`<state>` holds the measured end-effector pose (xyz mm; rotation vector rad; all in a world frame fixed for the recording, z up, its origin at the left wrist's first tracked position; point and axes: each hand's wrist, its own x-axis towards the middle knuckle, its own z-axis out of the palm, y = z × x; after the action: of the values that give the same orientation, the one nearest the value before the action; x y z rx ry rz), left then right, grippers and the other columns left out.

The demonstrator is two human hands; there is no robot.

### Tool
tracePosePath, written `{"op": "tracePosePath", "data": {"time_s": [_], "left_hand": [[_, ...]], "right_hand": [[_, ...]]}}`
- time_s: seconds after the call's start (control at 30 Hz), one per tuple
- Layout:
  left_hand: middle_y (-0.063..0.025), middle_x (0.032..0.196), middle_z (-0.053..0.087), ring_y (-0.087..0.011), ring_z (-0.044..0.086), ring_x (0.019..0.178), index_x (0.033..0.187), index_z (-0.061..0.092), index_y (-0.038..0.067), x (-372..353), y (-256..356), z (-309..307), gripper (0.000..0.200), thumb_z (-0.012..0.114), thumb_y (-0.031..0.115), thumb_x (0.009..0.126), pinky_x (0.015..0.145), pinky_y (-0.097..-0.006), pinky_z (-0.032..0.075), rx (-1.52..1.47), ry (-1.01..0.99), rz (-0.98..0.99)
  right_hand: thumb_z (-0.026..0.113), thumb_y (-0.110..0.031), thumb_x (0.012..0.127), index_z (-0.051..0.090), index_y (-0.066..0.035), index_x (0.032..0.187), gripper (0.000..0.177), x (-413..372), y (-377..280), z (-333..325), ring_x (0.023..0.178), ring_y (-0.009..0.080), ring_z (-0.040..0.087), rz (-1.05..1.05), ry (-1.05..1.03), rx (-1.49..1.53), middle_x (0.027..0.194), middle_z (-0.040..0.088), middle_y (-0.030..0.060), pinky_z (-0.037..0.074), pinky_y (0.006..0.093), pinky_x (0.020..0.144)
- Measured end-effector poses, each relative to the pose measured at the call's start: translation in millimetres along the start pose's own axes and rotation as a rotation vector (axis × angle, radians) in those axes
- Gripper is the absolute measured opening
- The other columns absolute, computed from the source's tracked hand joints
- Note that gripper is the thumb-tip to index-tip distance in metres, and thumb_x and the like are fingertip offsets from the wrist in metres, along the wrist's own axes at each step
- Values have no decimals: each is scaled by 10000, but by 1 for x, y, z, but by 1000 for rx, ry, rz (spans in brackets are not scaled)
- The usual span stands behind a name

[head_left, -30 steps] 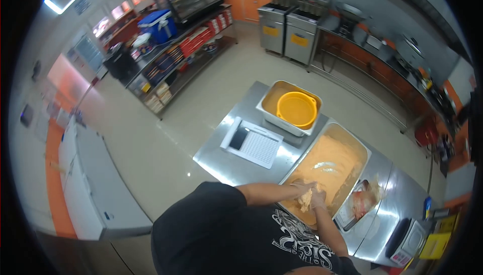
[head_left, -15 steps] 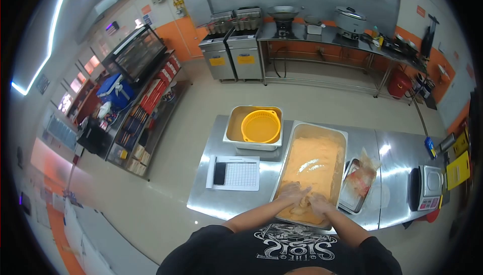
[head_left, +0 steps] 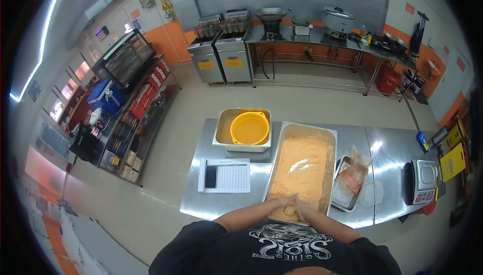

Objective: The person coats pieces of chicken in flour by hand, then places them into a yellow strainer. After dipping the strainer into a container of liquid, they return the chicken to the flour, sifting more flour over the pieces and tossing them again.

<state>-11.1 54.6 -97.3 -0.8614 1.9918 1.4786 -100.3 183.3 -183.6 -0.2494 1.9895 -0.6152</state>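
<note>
A deep steel tray [head_left: 334, 147] on the metal table holds a pale orange mixture [head_left: 304, 157] with a shiny patch on its surface. At the tray's near end, my left hand [head_left: 283, 201] and my right hand [head_left: 302, 207] come together, fingers closed around an orange-coated lump [head_left: 290, 211]. What the lump is under its coating does not show. The fingertips are partly hidden by the mixture and by each other.
Behind left stands a steel pan [head_left: 219, 133] with a yellow basket [head_left: 250, 128] in it. A clipboard sheet [head_left: 234, 177] with a phone [head_left: 211, 177] lies left. To the right are a small tray [head_left: 343, 194] with a plastic bag [head_left: 353, 177] and a scale [head_left: 426, 179].
My hands have drawn closer together over the lump at the tray's near end. The whole view has shifted, so the table appears slightly farther left.
</note>
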Motion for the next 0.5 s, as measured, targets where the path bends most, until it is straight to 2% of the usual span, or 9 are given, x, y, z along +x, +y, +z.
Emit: {"op": "tracePosePath", "data": {"time_s": [0.07, 0.17, 0.3, 0.4, 0.5], "left_hand": [[-181, 1484, 513, -358, 460, 1378, 1398, 574, 76, 11, 4, 4, 947, 270, 826, 905, 1145, -462, 313, -181, 18, -15], [-184, 1492, 503, -356, 452, 1386, 1413, 557, 79, 10, 18, -8, 936, 274, 816, 911, 1153, -456, 301, -138, -5, -55], [-188, 1503, 489, -353, 440, 1398, 1434, 535, 83, 8, 28, -9, 922, 279, 804, 919, 1164, -450, 285, -84, 1, -64], [-192, 1510, 479, -350, 432, 1406, 1450, 518, 86, 9, 28, -9, 913, 284, 794, 924, 1172, -445, 273, -70, 6, -76], [-195, 1518, 468, -348, 423, 1415, 1465, 502, 89, 13, 30, -9, 904, 288, 785, 930, 1180, -440, 261, -82, 17, -90]], "right_hand": [[567, -555, 894, 599, -3, 1314, 695, 2, -15, 17, 1235, 361, 590, 64, 91, 216, 1341, 599, 257, 457, 443, 1037], [622, -583, 855, 597, 14, 1308, 750, 16, -21, 35, 1231, 365, 595, 110, 266, 405, 1330, 606, 262, 459, 443, 1035], [696, -621, 803, 595, 36, 1300, 830, 60, 1, 54, 1226, 370, 600, 149, 466, 409, 1315, 616, 270, 462, 442, 1032], [746, -545, 783, 610, 32, 1279, 773, 8, -34, 11, 1151, 362, 644, 5, 420, 543, 1259, 653, 252, 500, 432, 977], [792, -443, 765, 621, 27, 1259, 702, -16, -54, -30, 1049, 359, 693, -101, 334, 406, 1174, 697, 234, 544, 419, 901]]}}
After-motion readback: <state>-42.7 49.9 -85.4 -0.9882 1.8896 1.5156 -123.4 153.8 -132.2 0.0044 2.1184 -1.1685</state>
